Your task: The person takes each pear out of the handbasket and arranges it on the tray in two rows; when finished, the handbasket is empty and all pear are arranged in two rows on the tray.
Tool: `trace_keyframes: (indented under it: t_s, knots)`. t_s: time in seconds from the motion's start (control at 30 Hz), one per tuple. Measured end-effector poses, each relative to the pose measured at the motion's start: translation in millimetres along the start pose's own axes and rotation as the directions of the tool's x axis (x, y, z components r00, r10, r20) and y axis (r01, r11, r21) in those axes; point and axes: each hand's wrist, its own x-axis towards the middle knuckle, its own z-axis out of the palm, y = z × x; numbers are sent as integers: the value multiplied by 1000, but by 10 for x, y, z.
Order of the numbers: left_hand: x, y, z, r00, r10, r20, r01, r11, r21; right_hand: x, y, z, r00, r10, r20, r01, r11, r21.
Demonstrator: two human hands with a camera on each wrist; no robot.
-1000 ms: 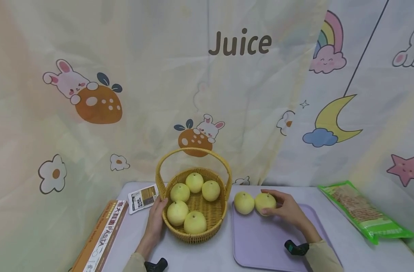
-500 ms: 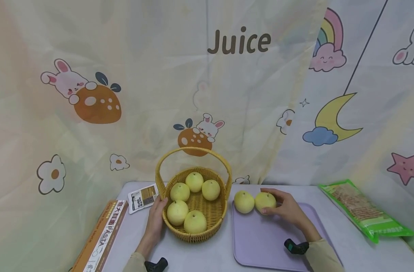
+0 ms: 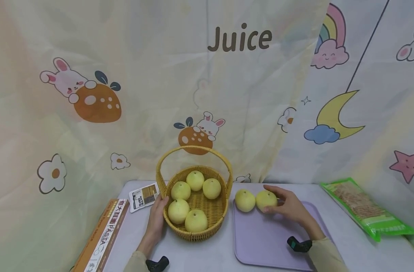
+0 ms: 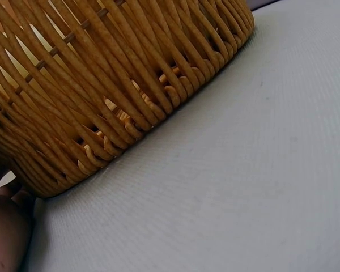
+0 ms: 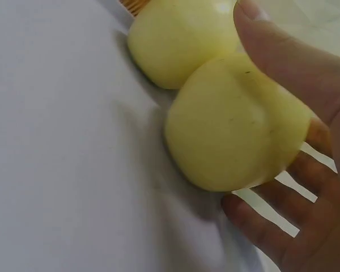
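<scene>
My left hand (image 3: 156, 219) rests along the outer left side of a yellow wicker basket (image 3: 224, 211), close to the foot of its arched handle. Several round yellow-green pears (image 3: 195, 221) lie inside the basket. In the left wrist view, the basket's woven wall (image 4: 102, 73) stands on the cloth, and part of the hand (image 4: 8, 226) shows at its base. On the right, my right hand (image 3: 288, 206) holds a pear (image 5: 226, 130) between thumb and fingers at the purple tray's (image 3: 268, 241) far left corner. A second pear (image 5: 175, 39) sits against it.
A pasta box (image 3: 101, 238) lies along the table's left side, with a small white and brown packet (image 3: 144, 196) behind it. Right of the tray is a green plastic bag (image 3: 366, 207). A printed cloth backdrop (image 3: 241, 94) hangs behind the table.
Both hands, the basket and the pears keep their places. Only the head view has shifted slightly.
</scene>
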Motion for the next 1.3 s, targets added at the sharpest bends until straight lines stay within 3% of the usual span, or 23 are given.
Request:
trace_keyframes:
  t_s: [0.27, 0.43, 0.53, 0.67, 0.77, 0.87, 0.93, 1.13, 1.2, 1.3]
  knots:
    - [23, -30, -7, 1000, -3, 2, 3, 1000, -12, 17, -332, -160, 993, 15, -116, -26, 996, -90]
    - [35, -58, 8, 1000, 19, -5, -19, 999, -31, 23, -605, -178, 977, -74, -202, 50, 992, -118]
    - [38, -58, 43, 1000, 20, -2, -20, 999, -34, -5, -803, -161, 970, -123, -209, 104, 990, -98]
    - [31, -45, 77, 1000, 14, -6, -14, 1000, -21, -21, -1027, -74, 968, -205, -142, 207, 978, -2]
    - [26, -32, 64, 1000, 12, -12, -12, 1000, -9, 9, -1143, 84, 954, -294, -64, 300, 946, 128]
    - [32, -28, 39, 1000, 12, -13, -12, 1000, -5, 72, -1269, 299, 937, -348, 19, 331, 907, 259]
    - [32, -28, 24, 1000, 14, -13, -14, 1000, -2, 117, -1356, 455, 934, -350, 80, 308, 896, 320]
    - [-2, -35, 3, 1000, -5, -29, 5, 1000, -5, 208, -1583, 949, 900, -359, 248, 275, 908, 316]
    - [-10, -33, 6, 1000, -11, -24, 10, 1000, -1, 231, -1631, 1084, 886, -367, 285, 276, 909, 311]
    - [0, -21, 11, 1000, 3, -21, -4, 1000, -2, 289, -1691, 1241, 880, -353, 318, 263, 920, 292]
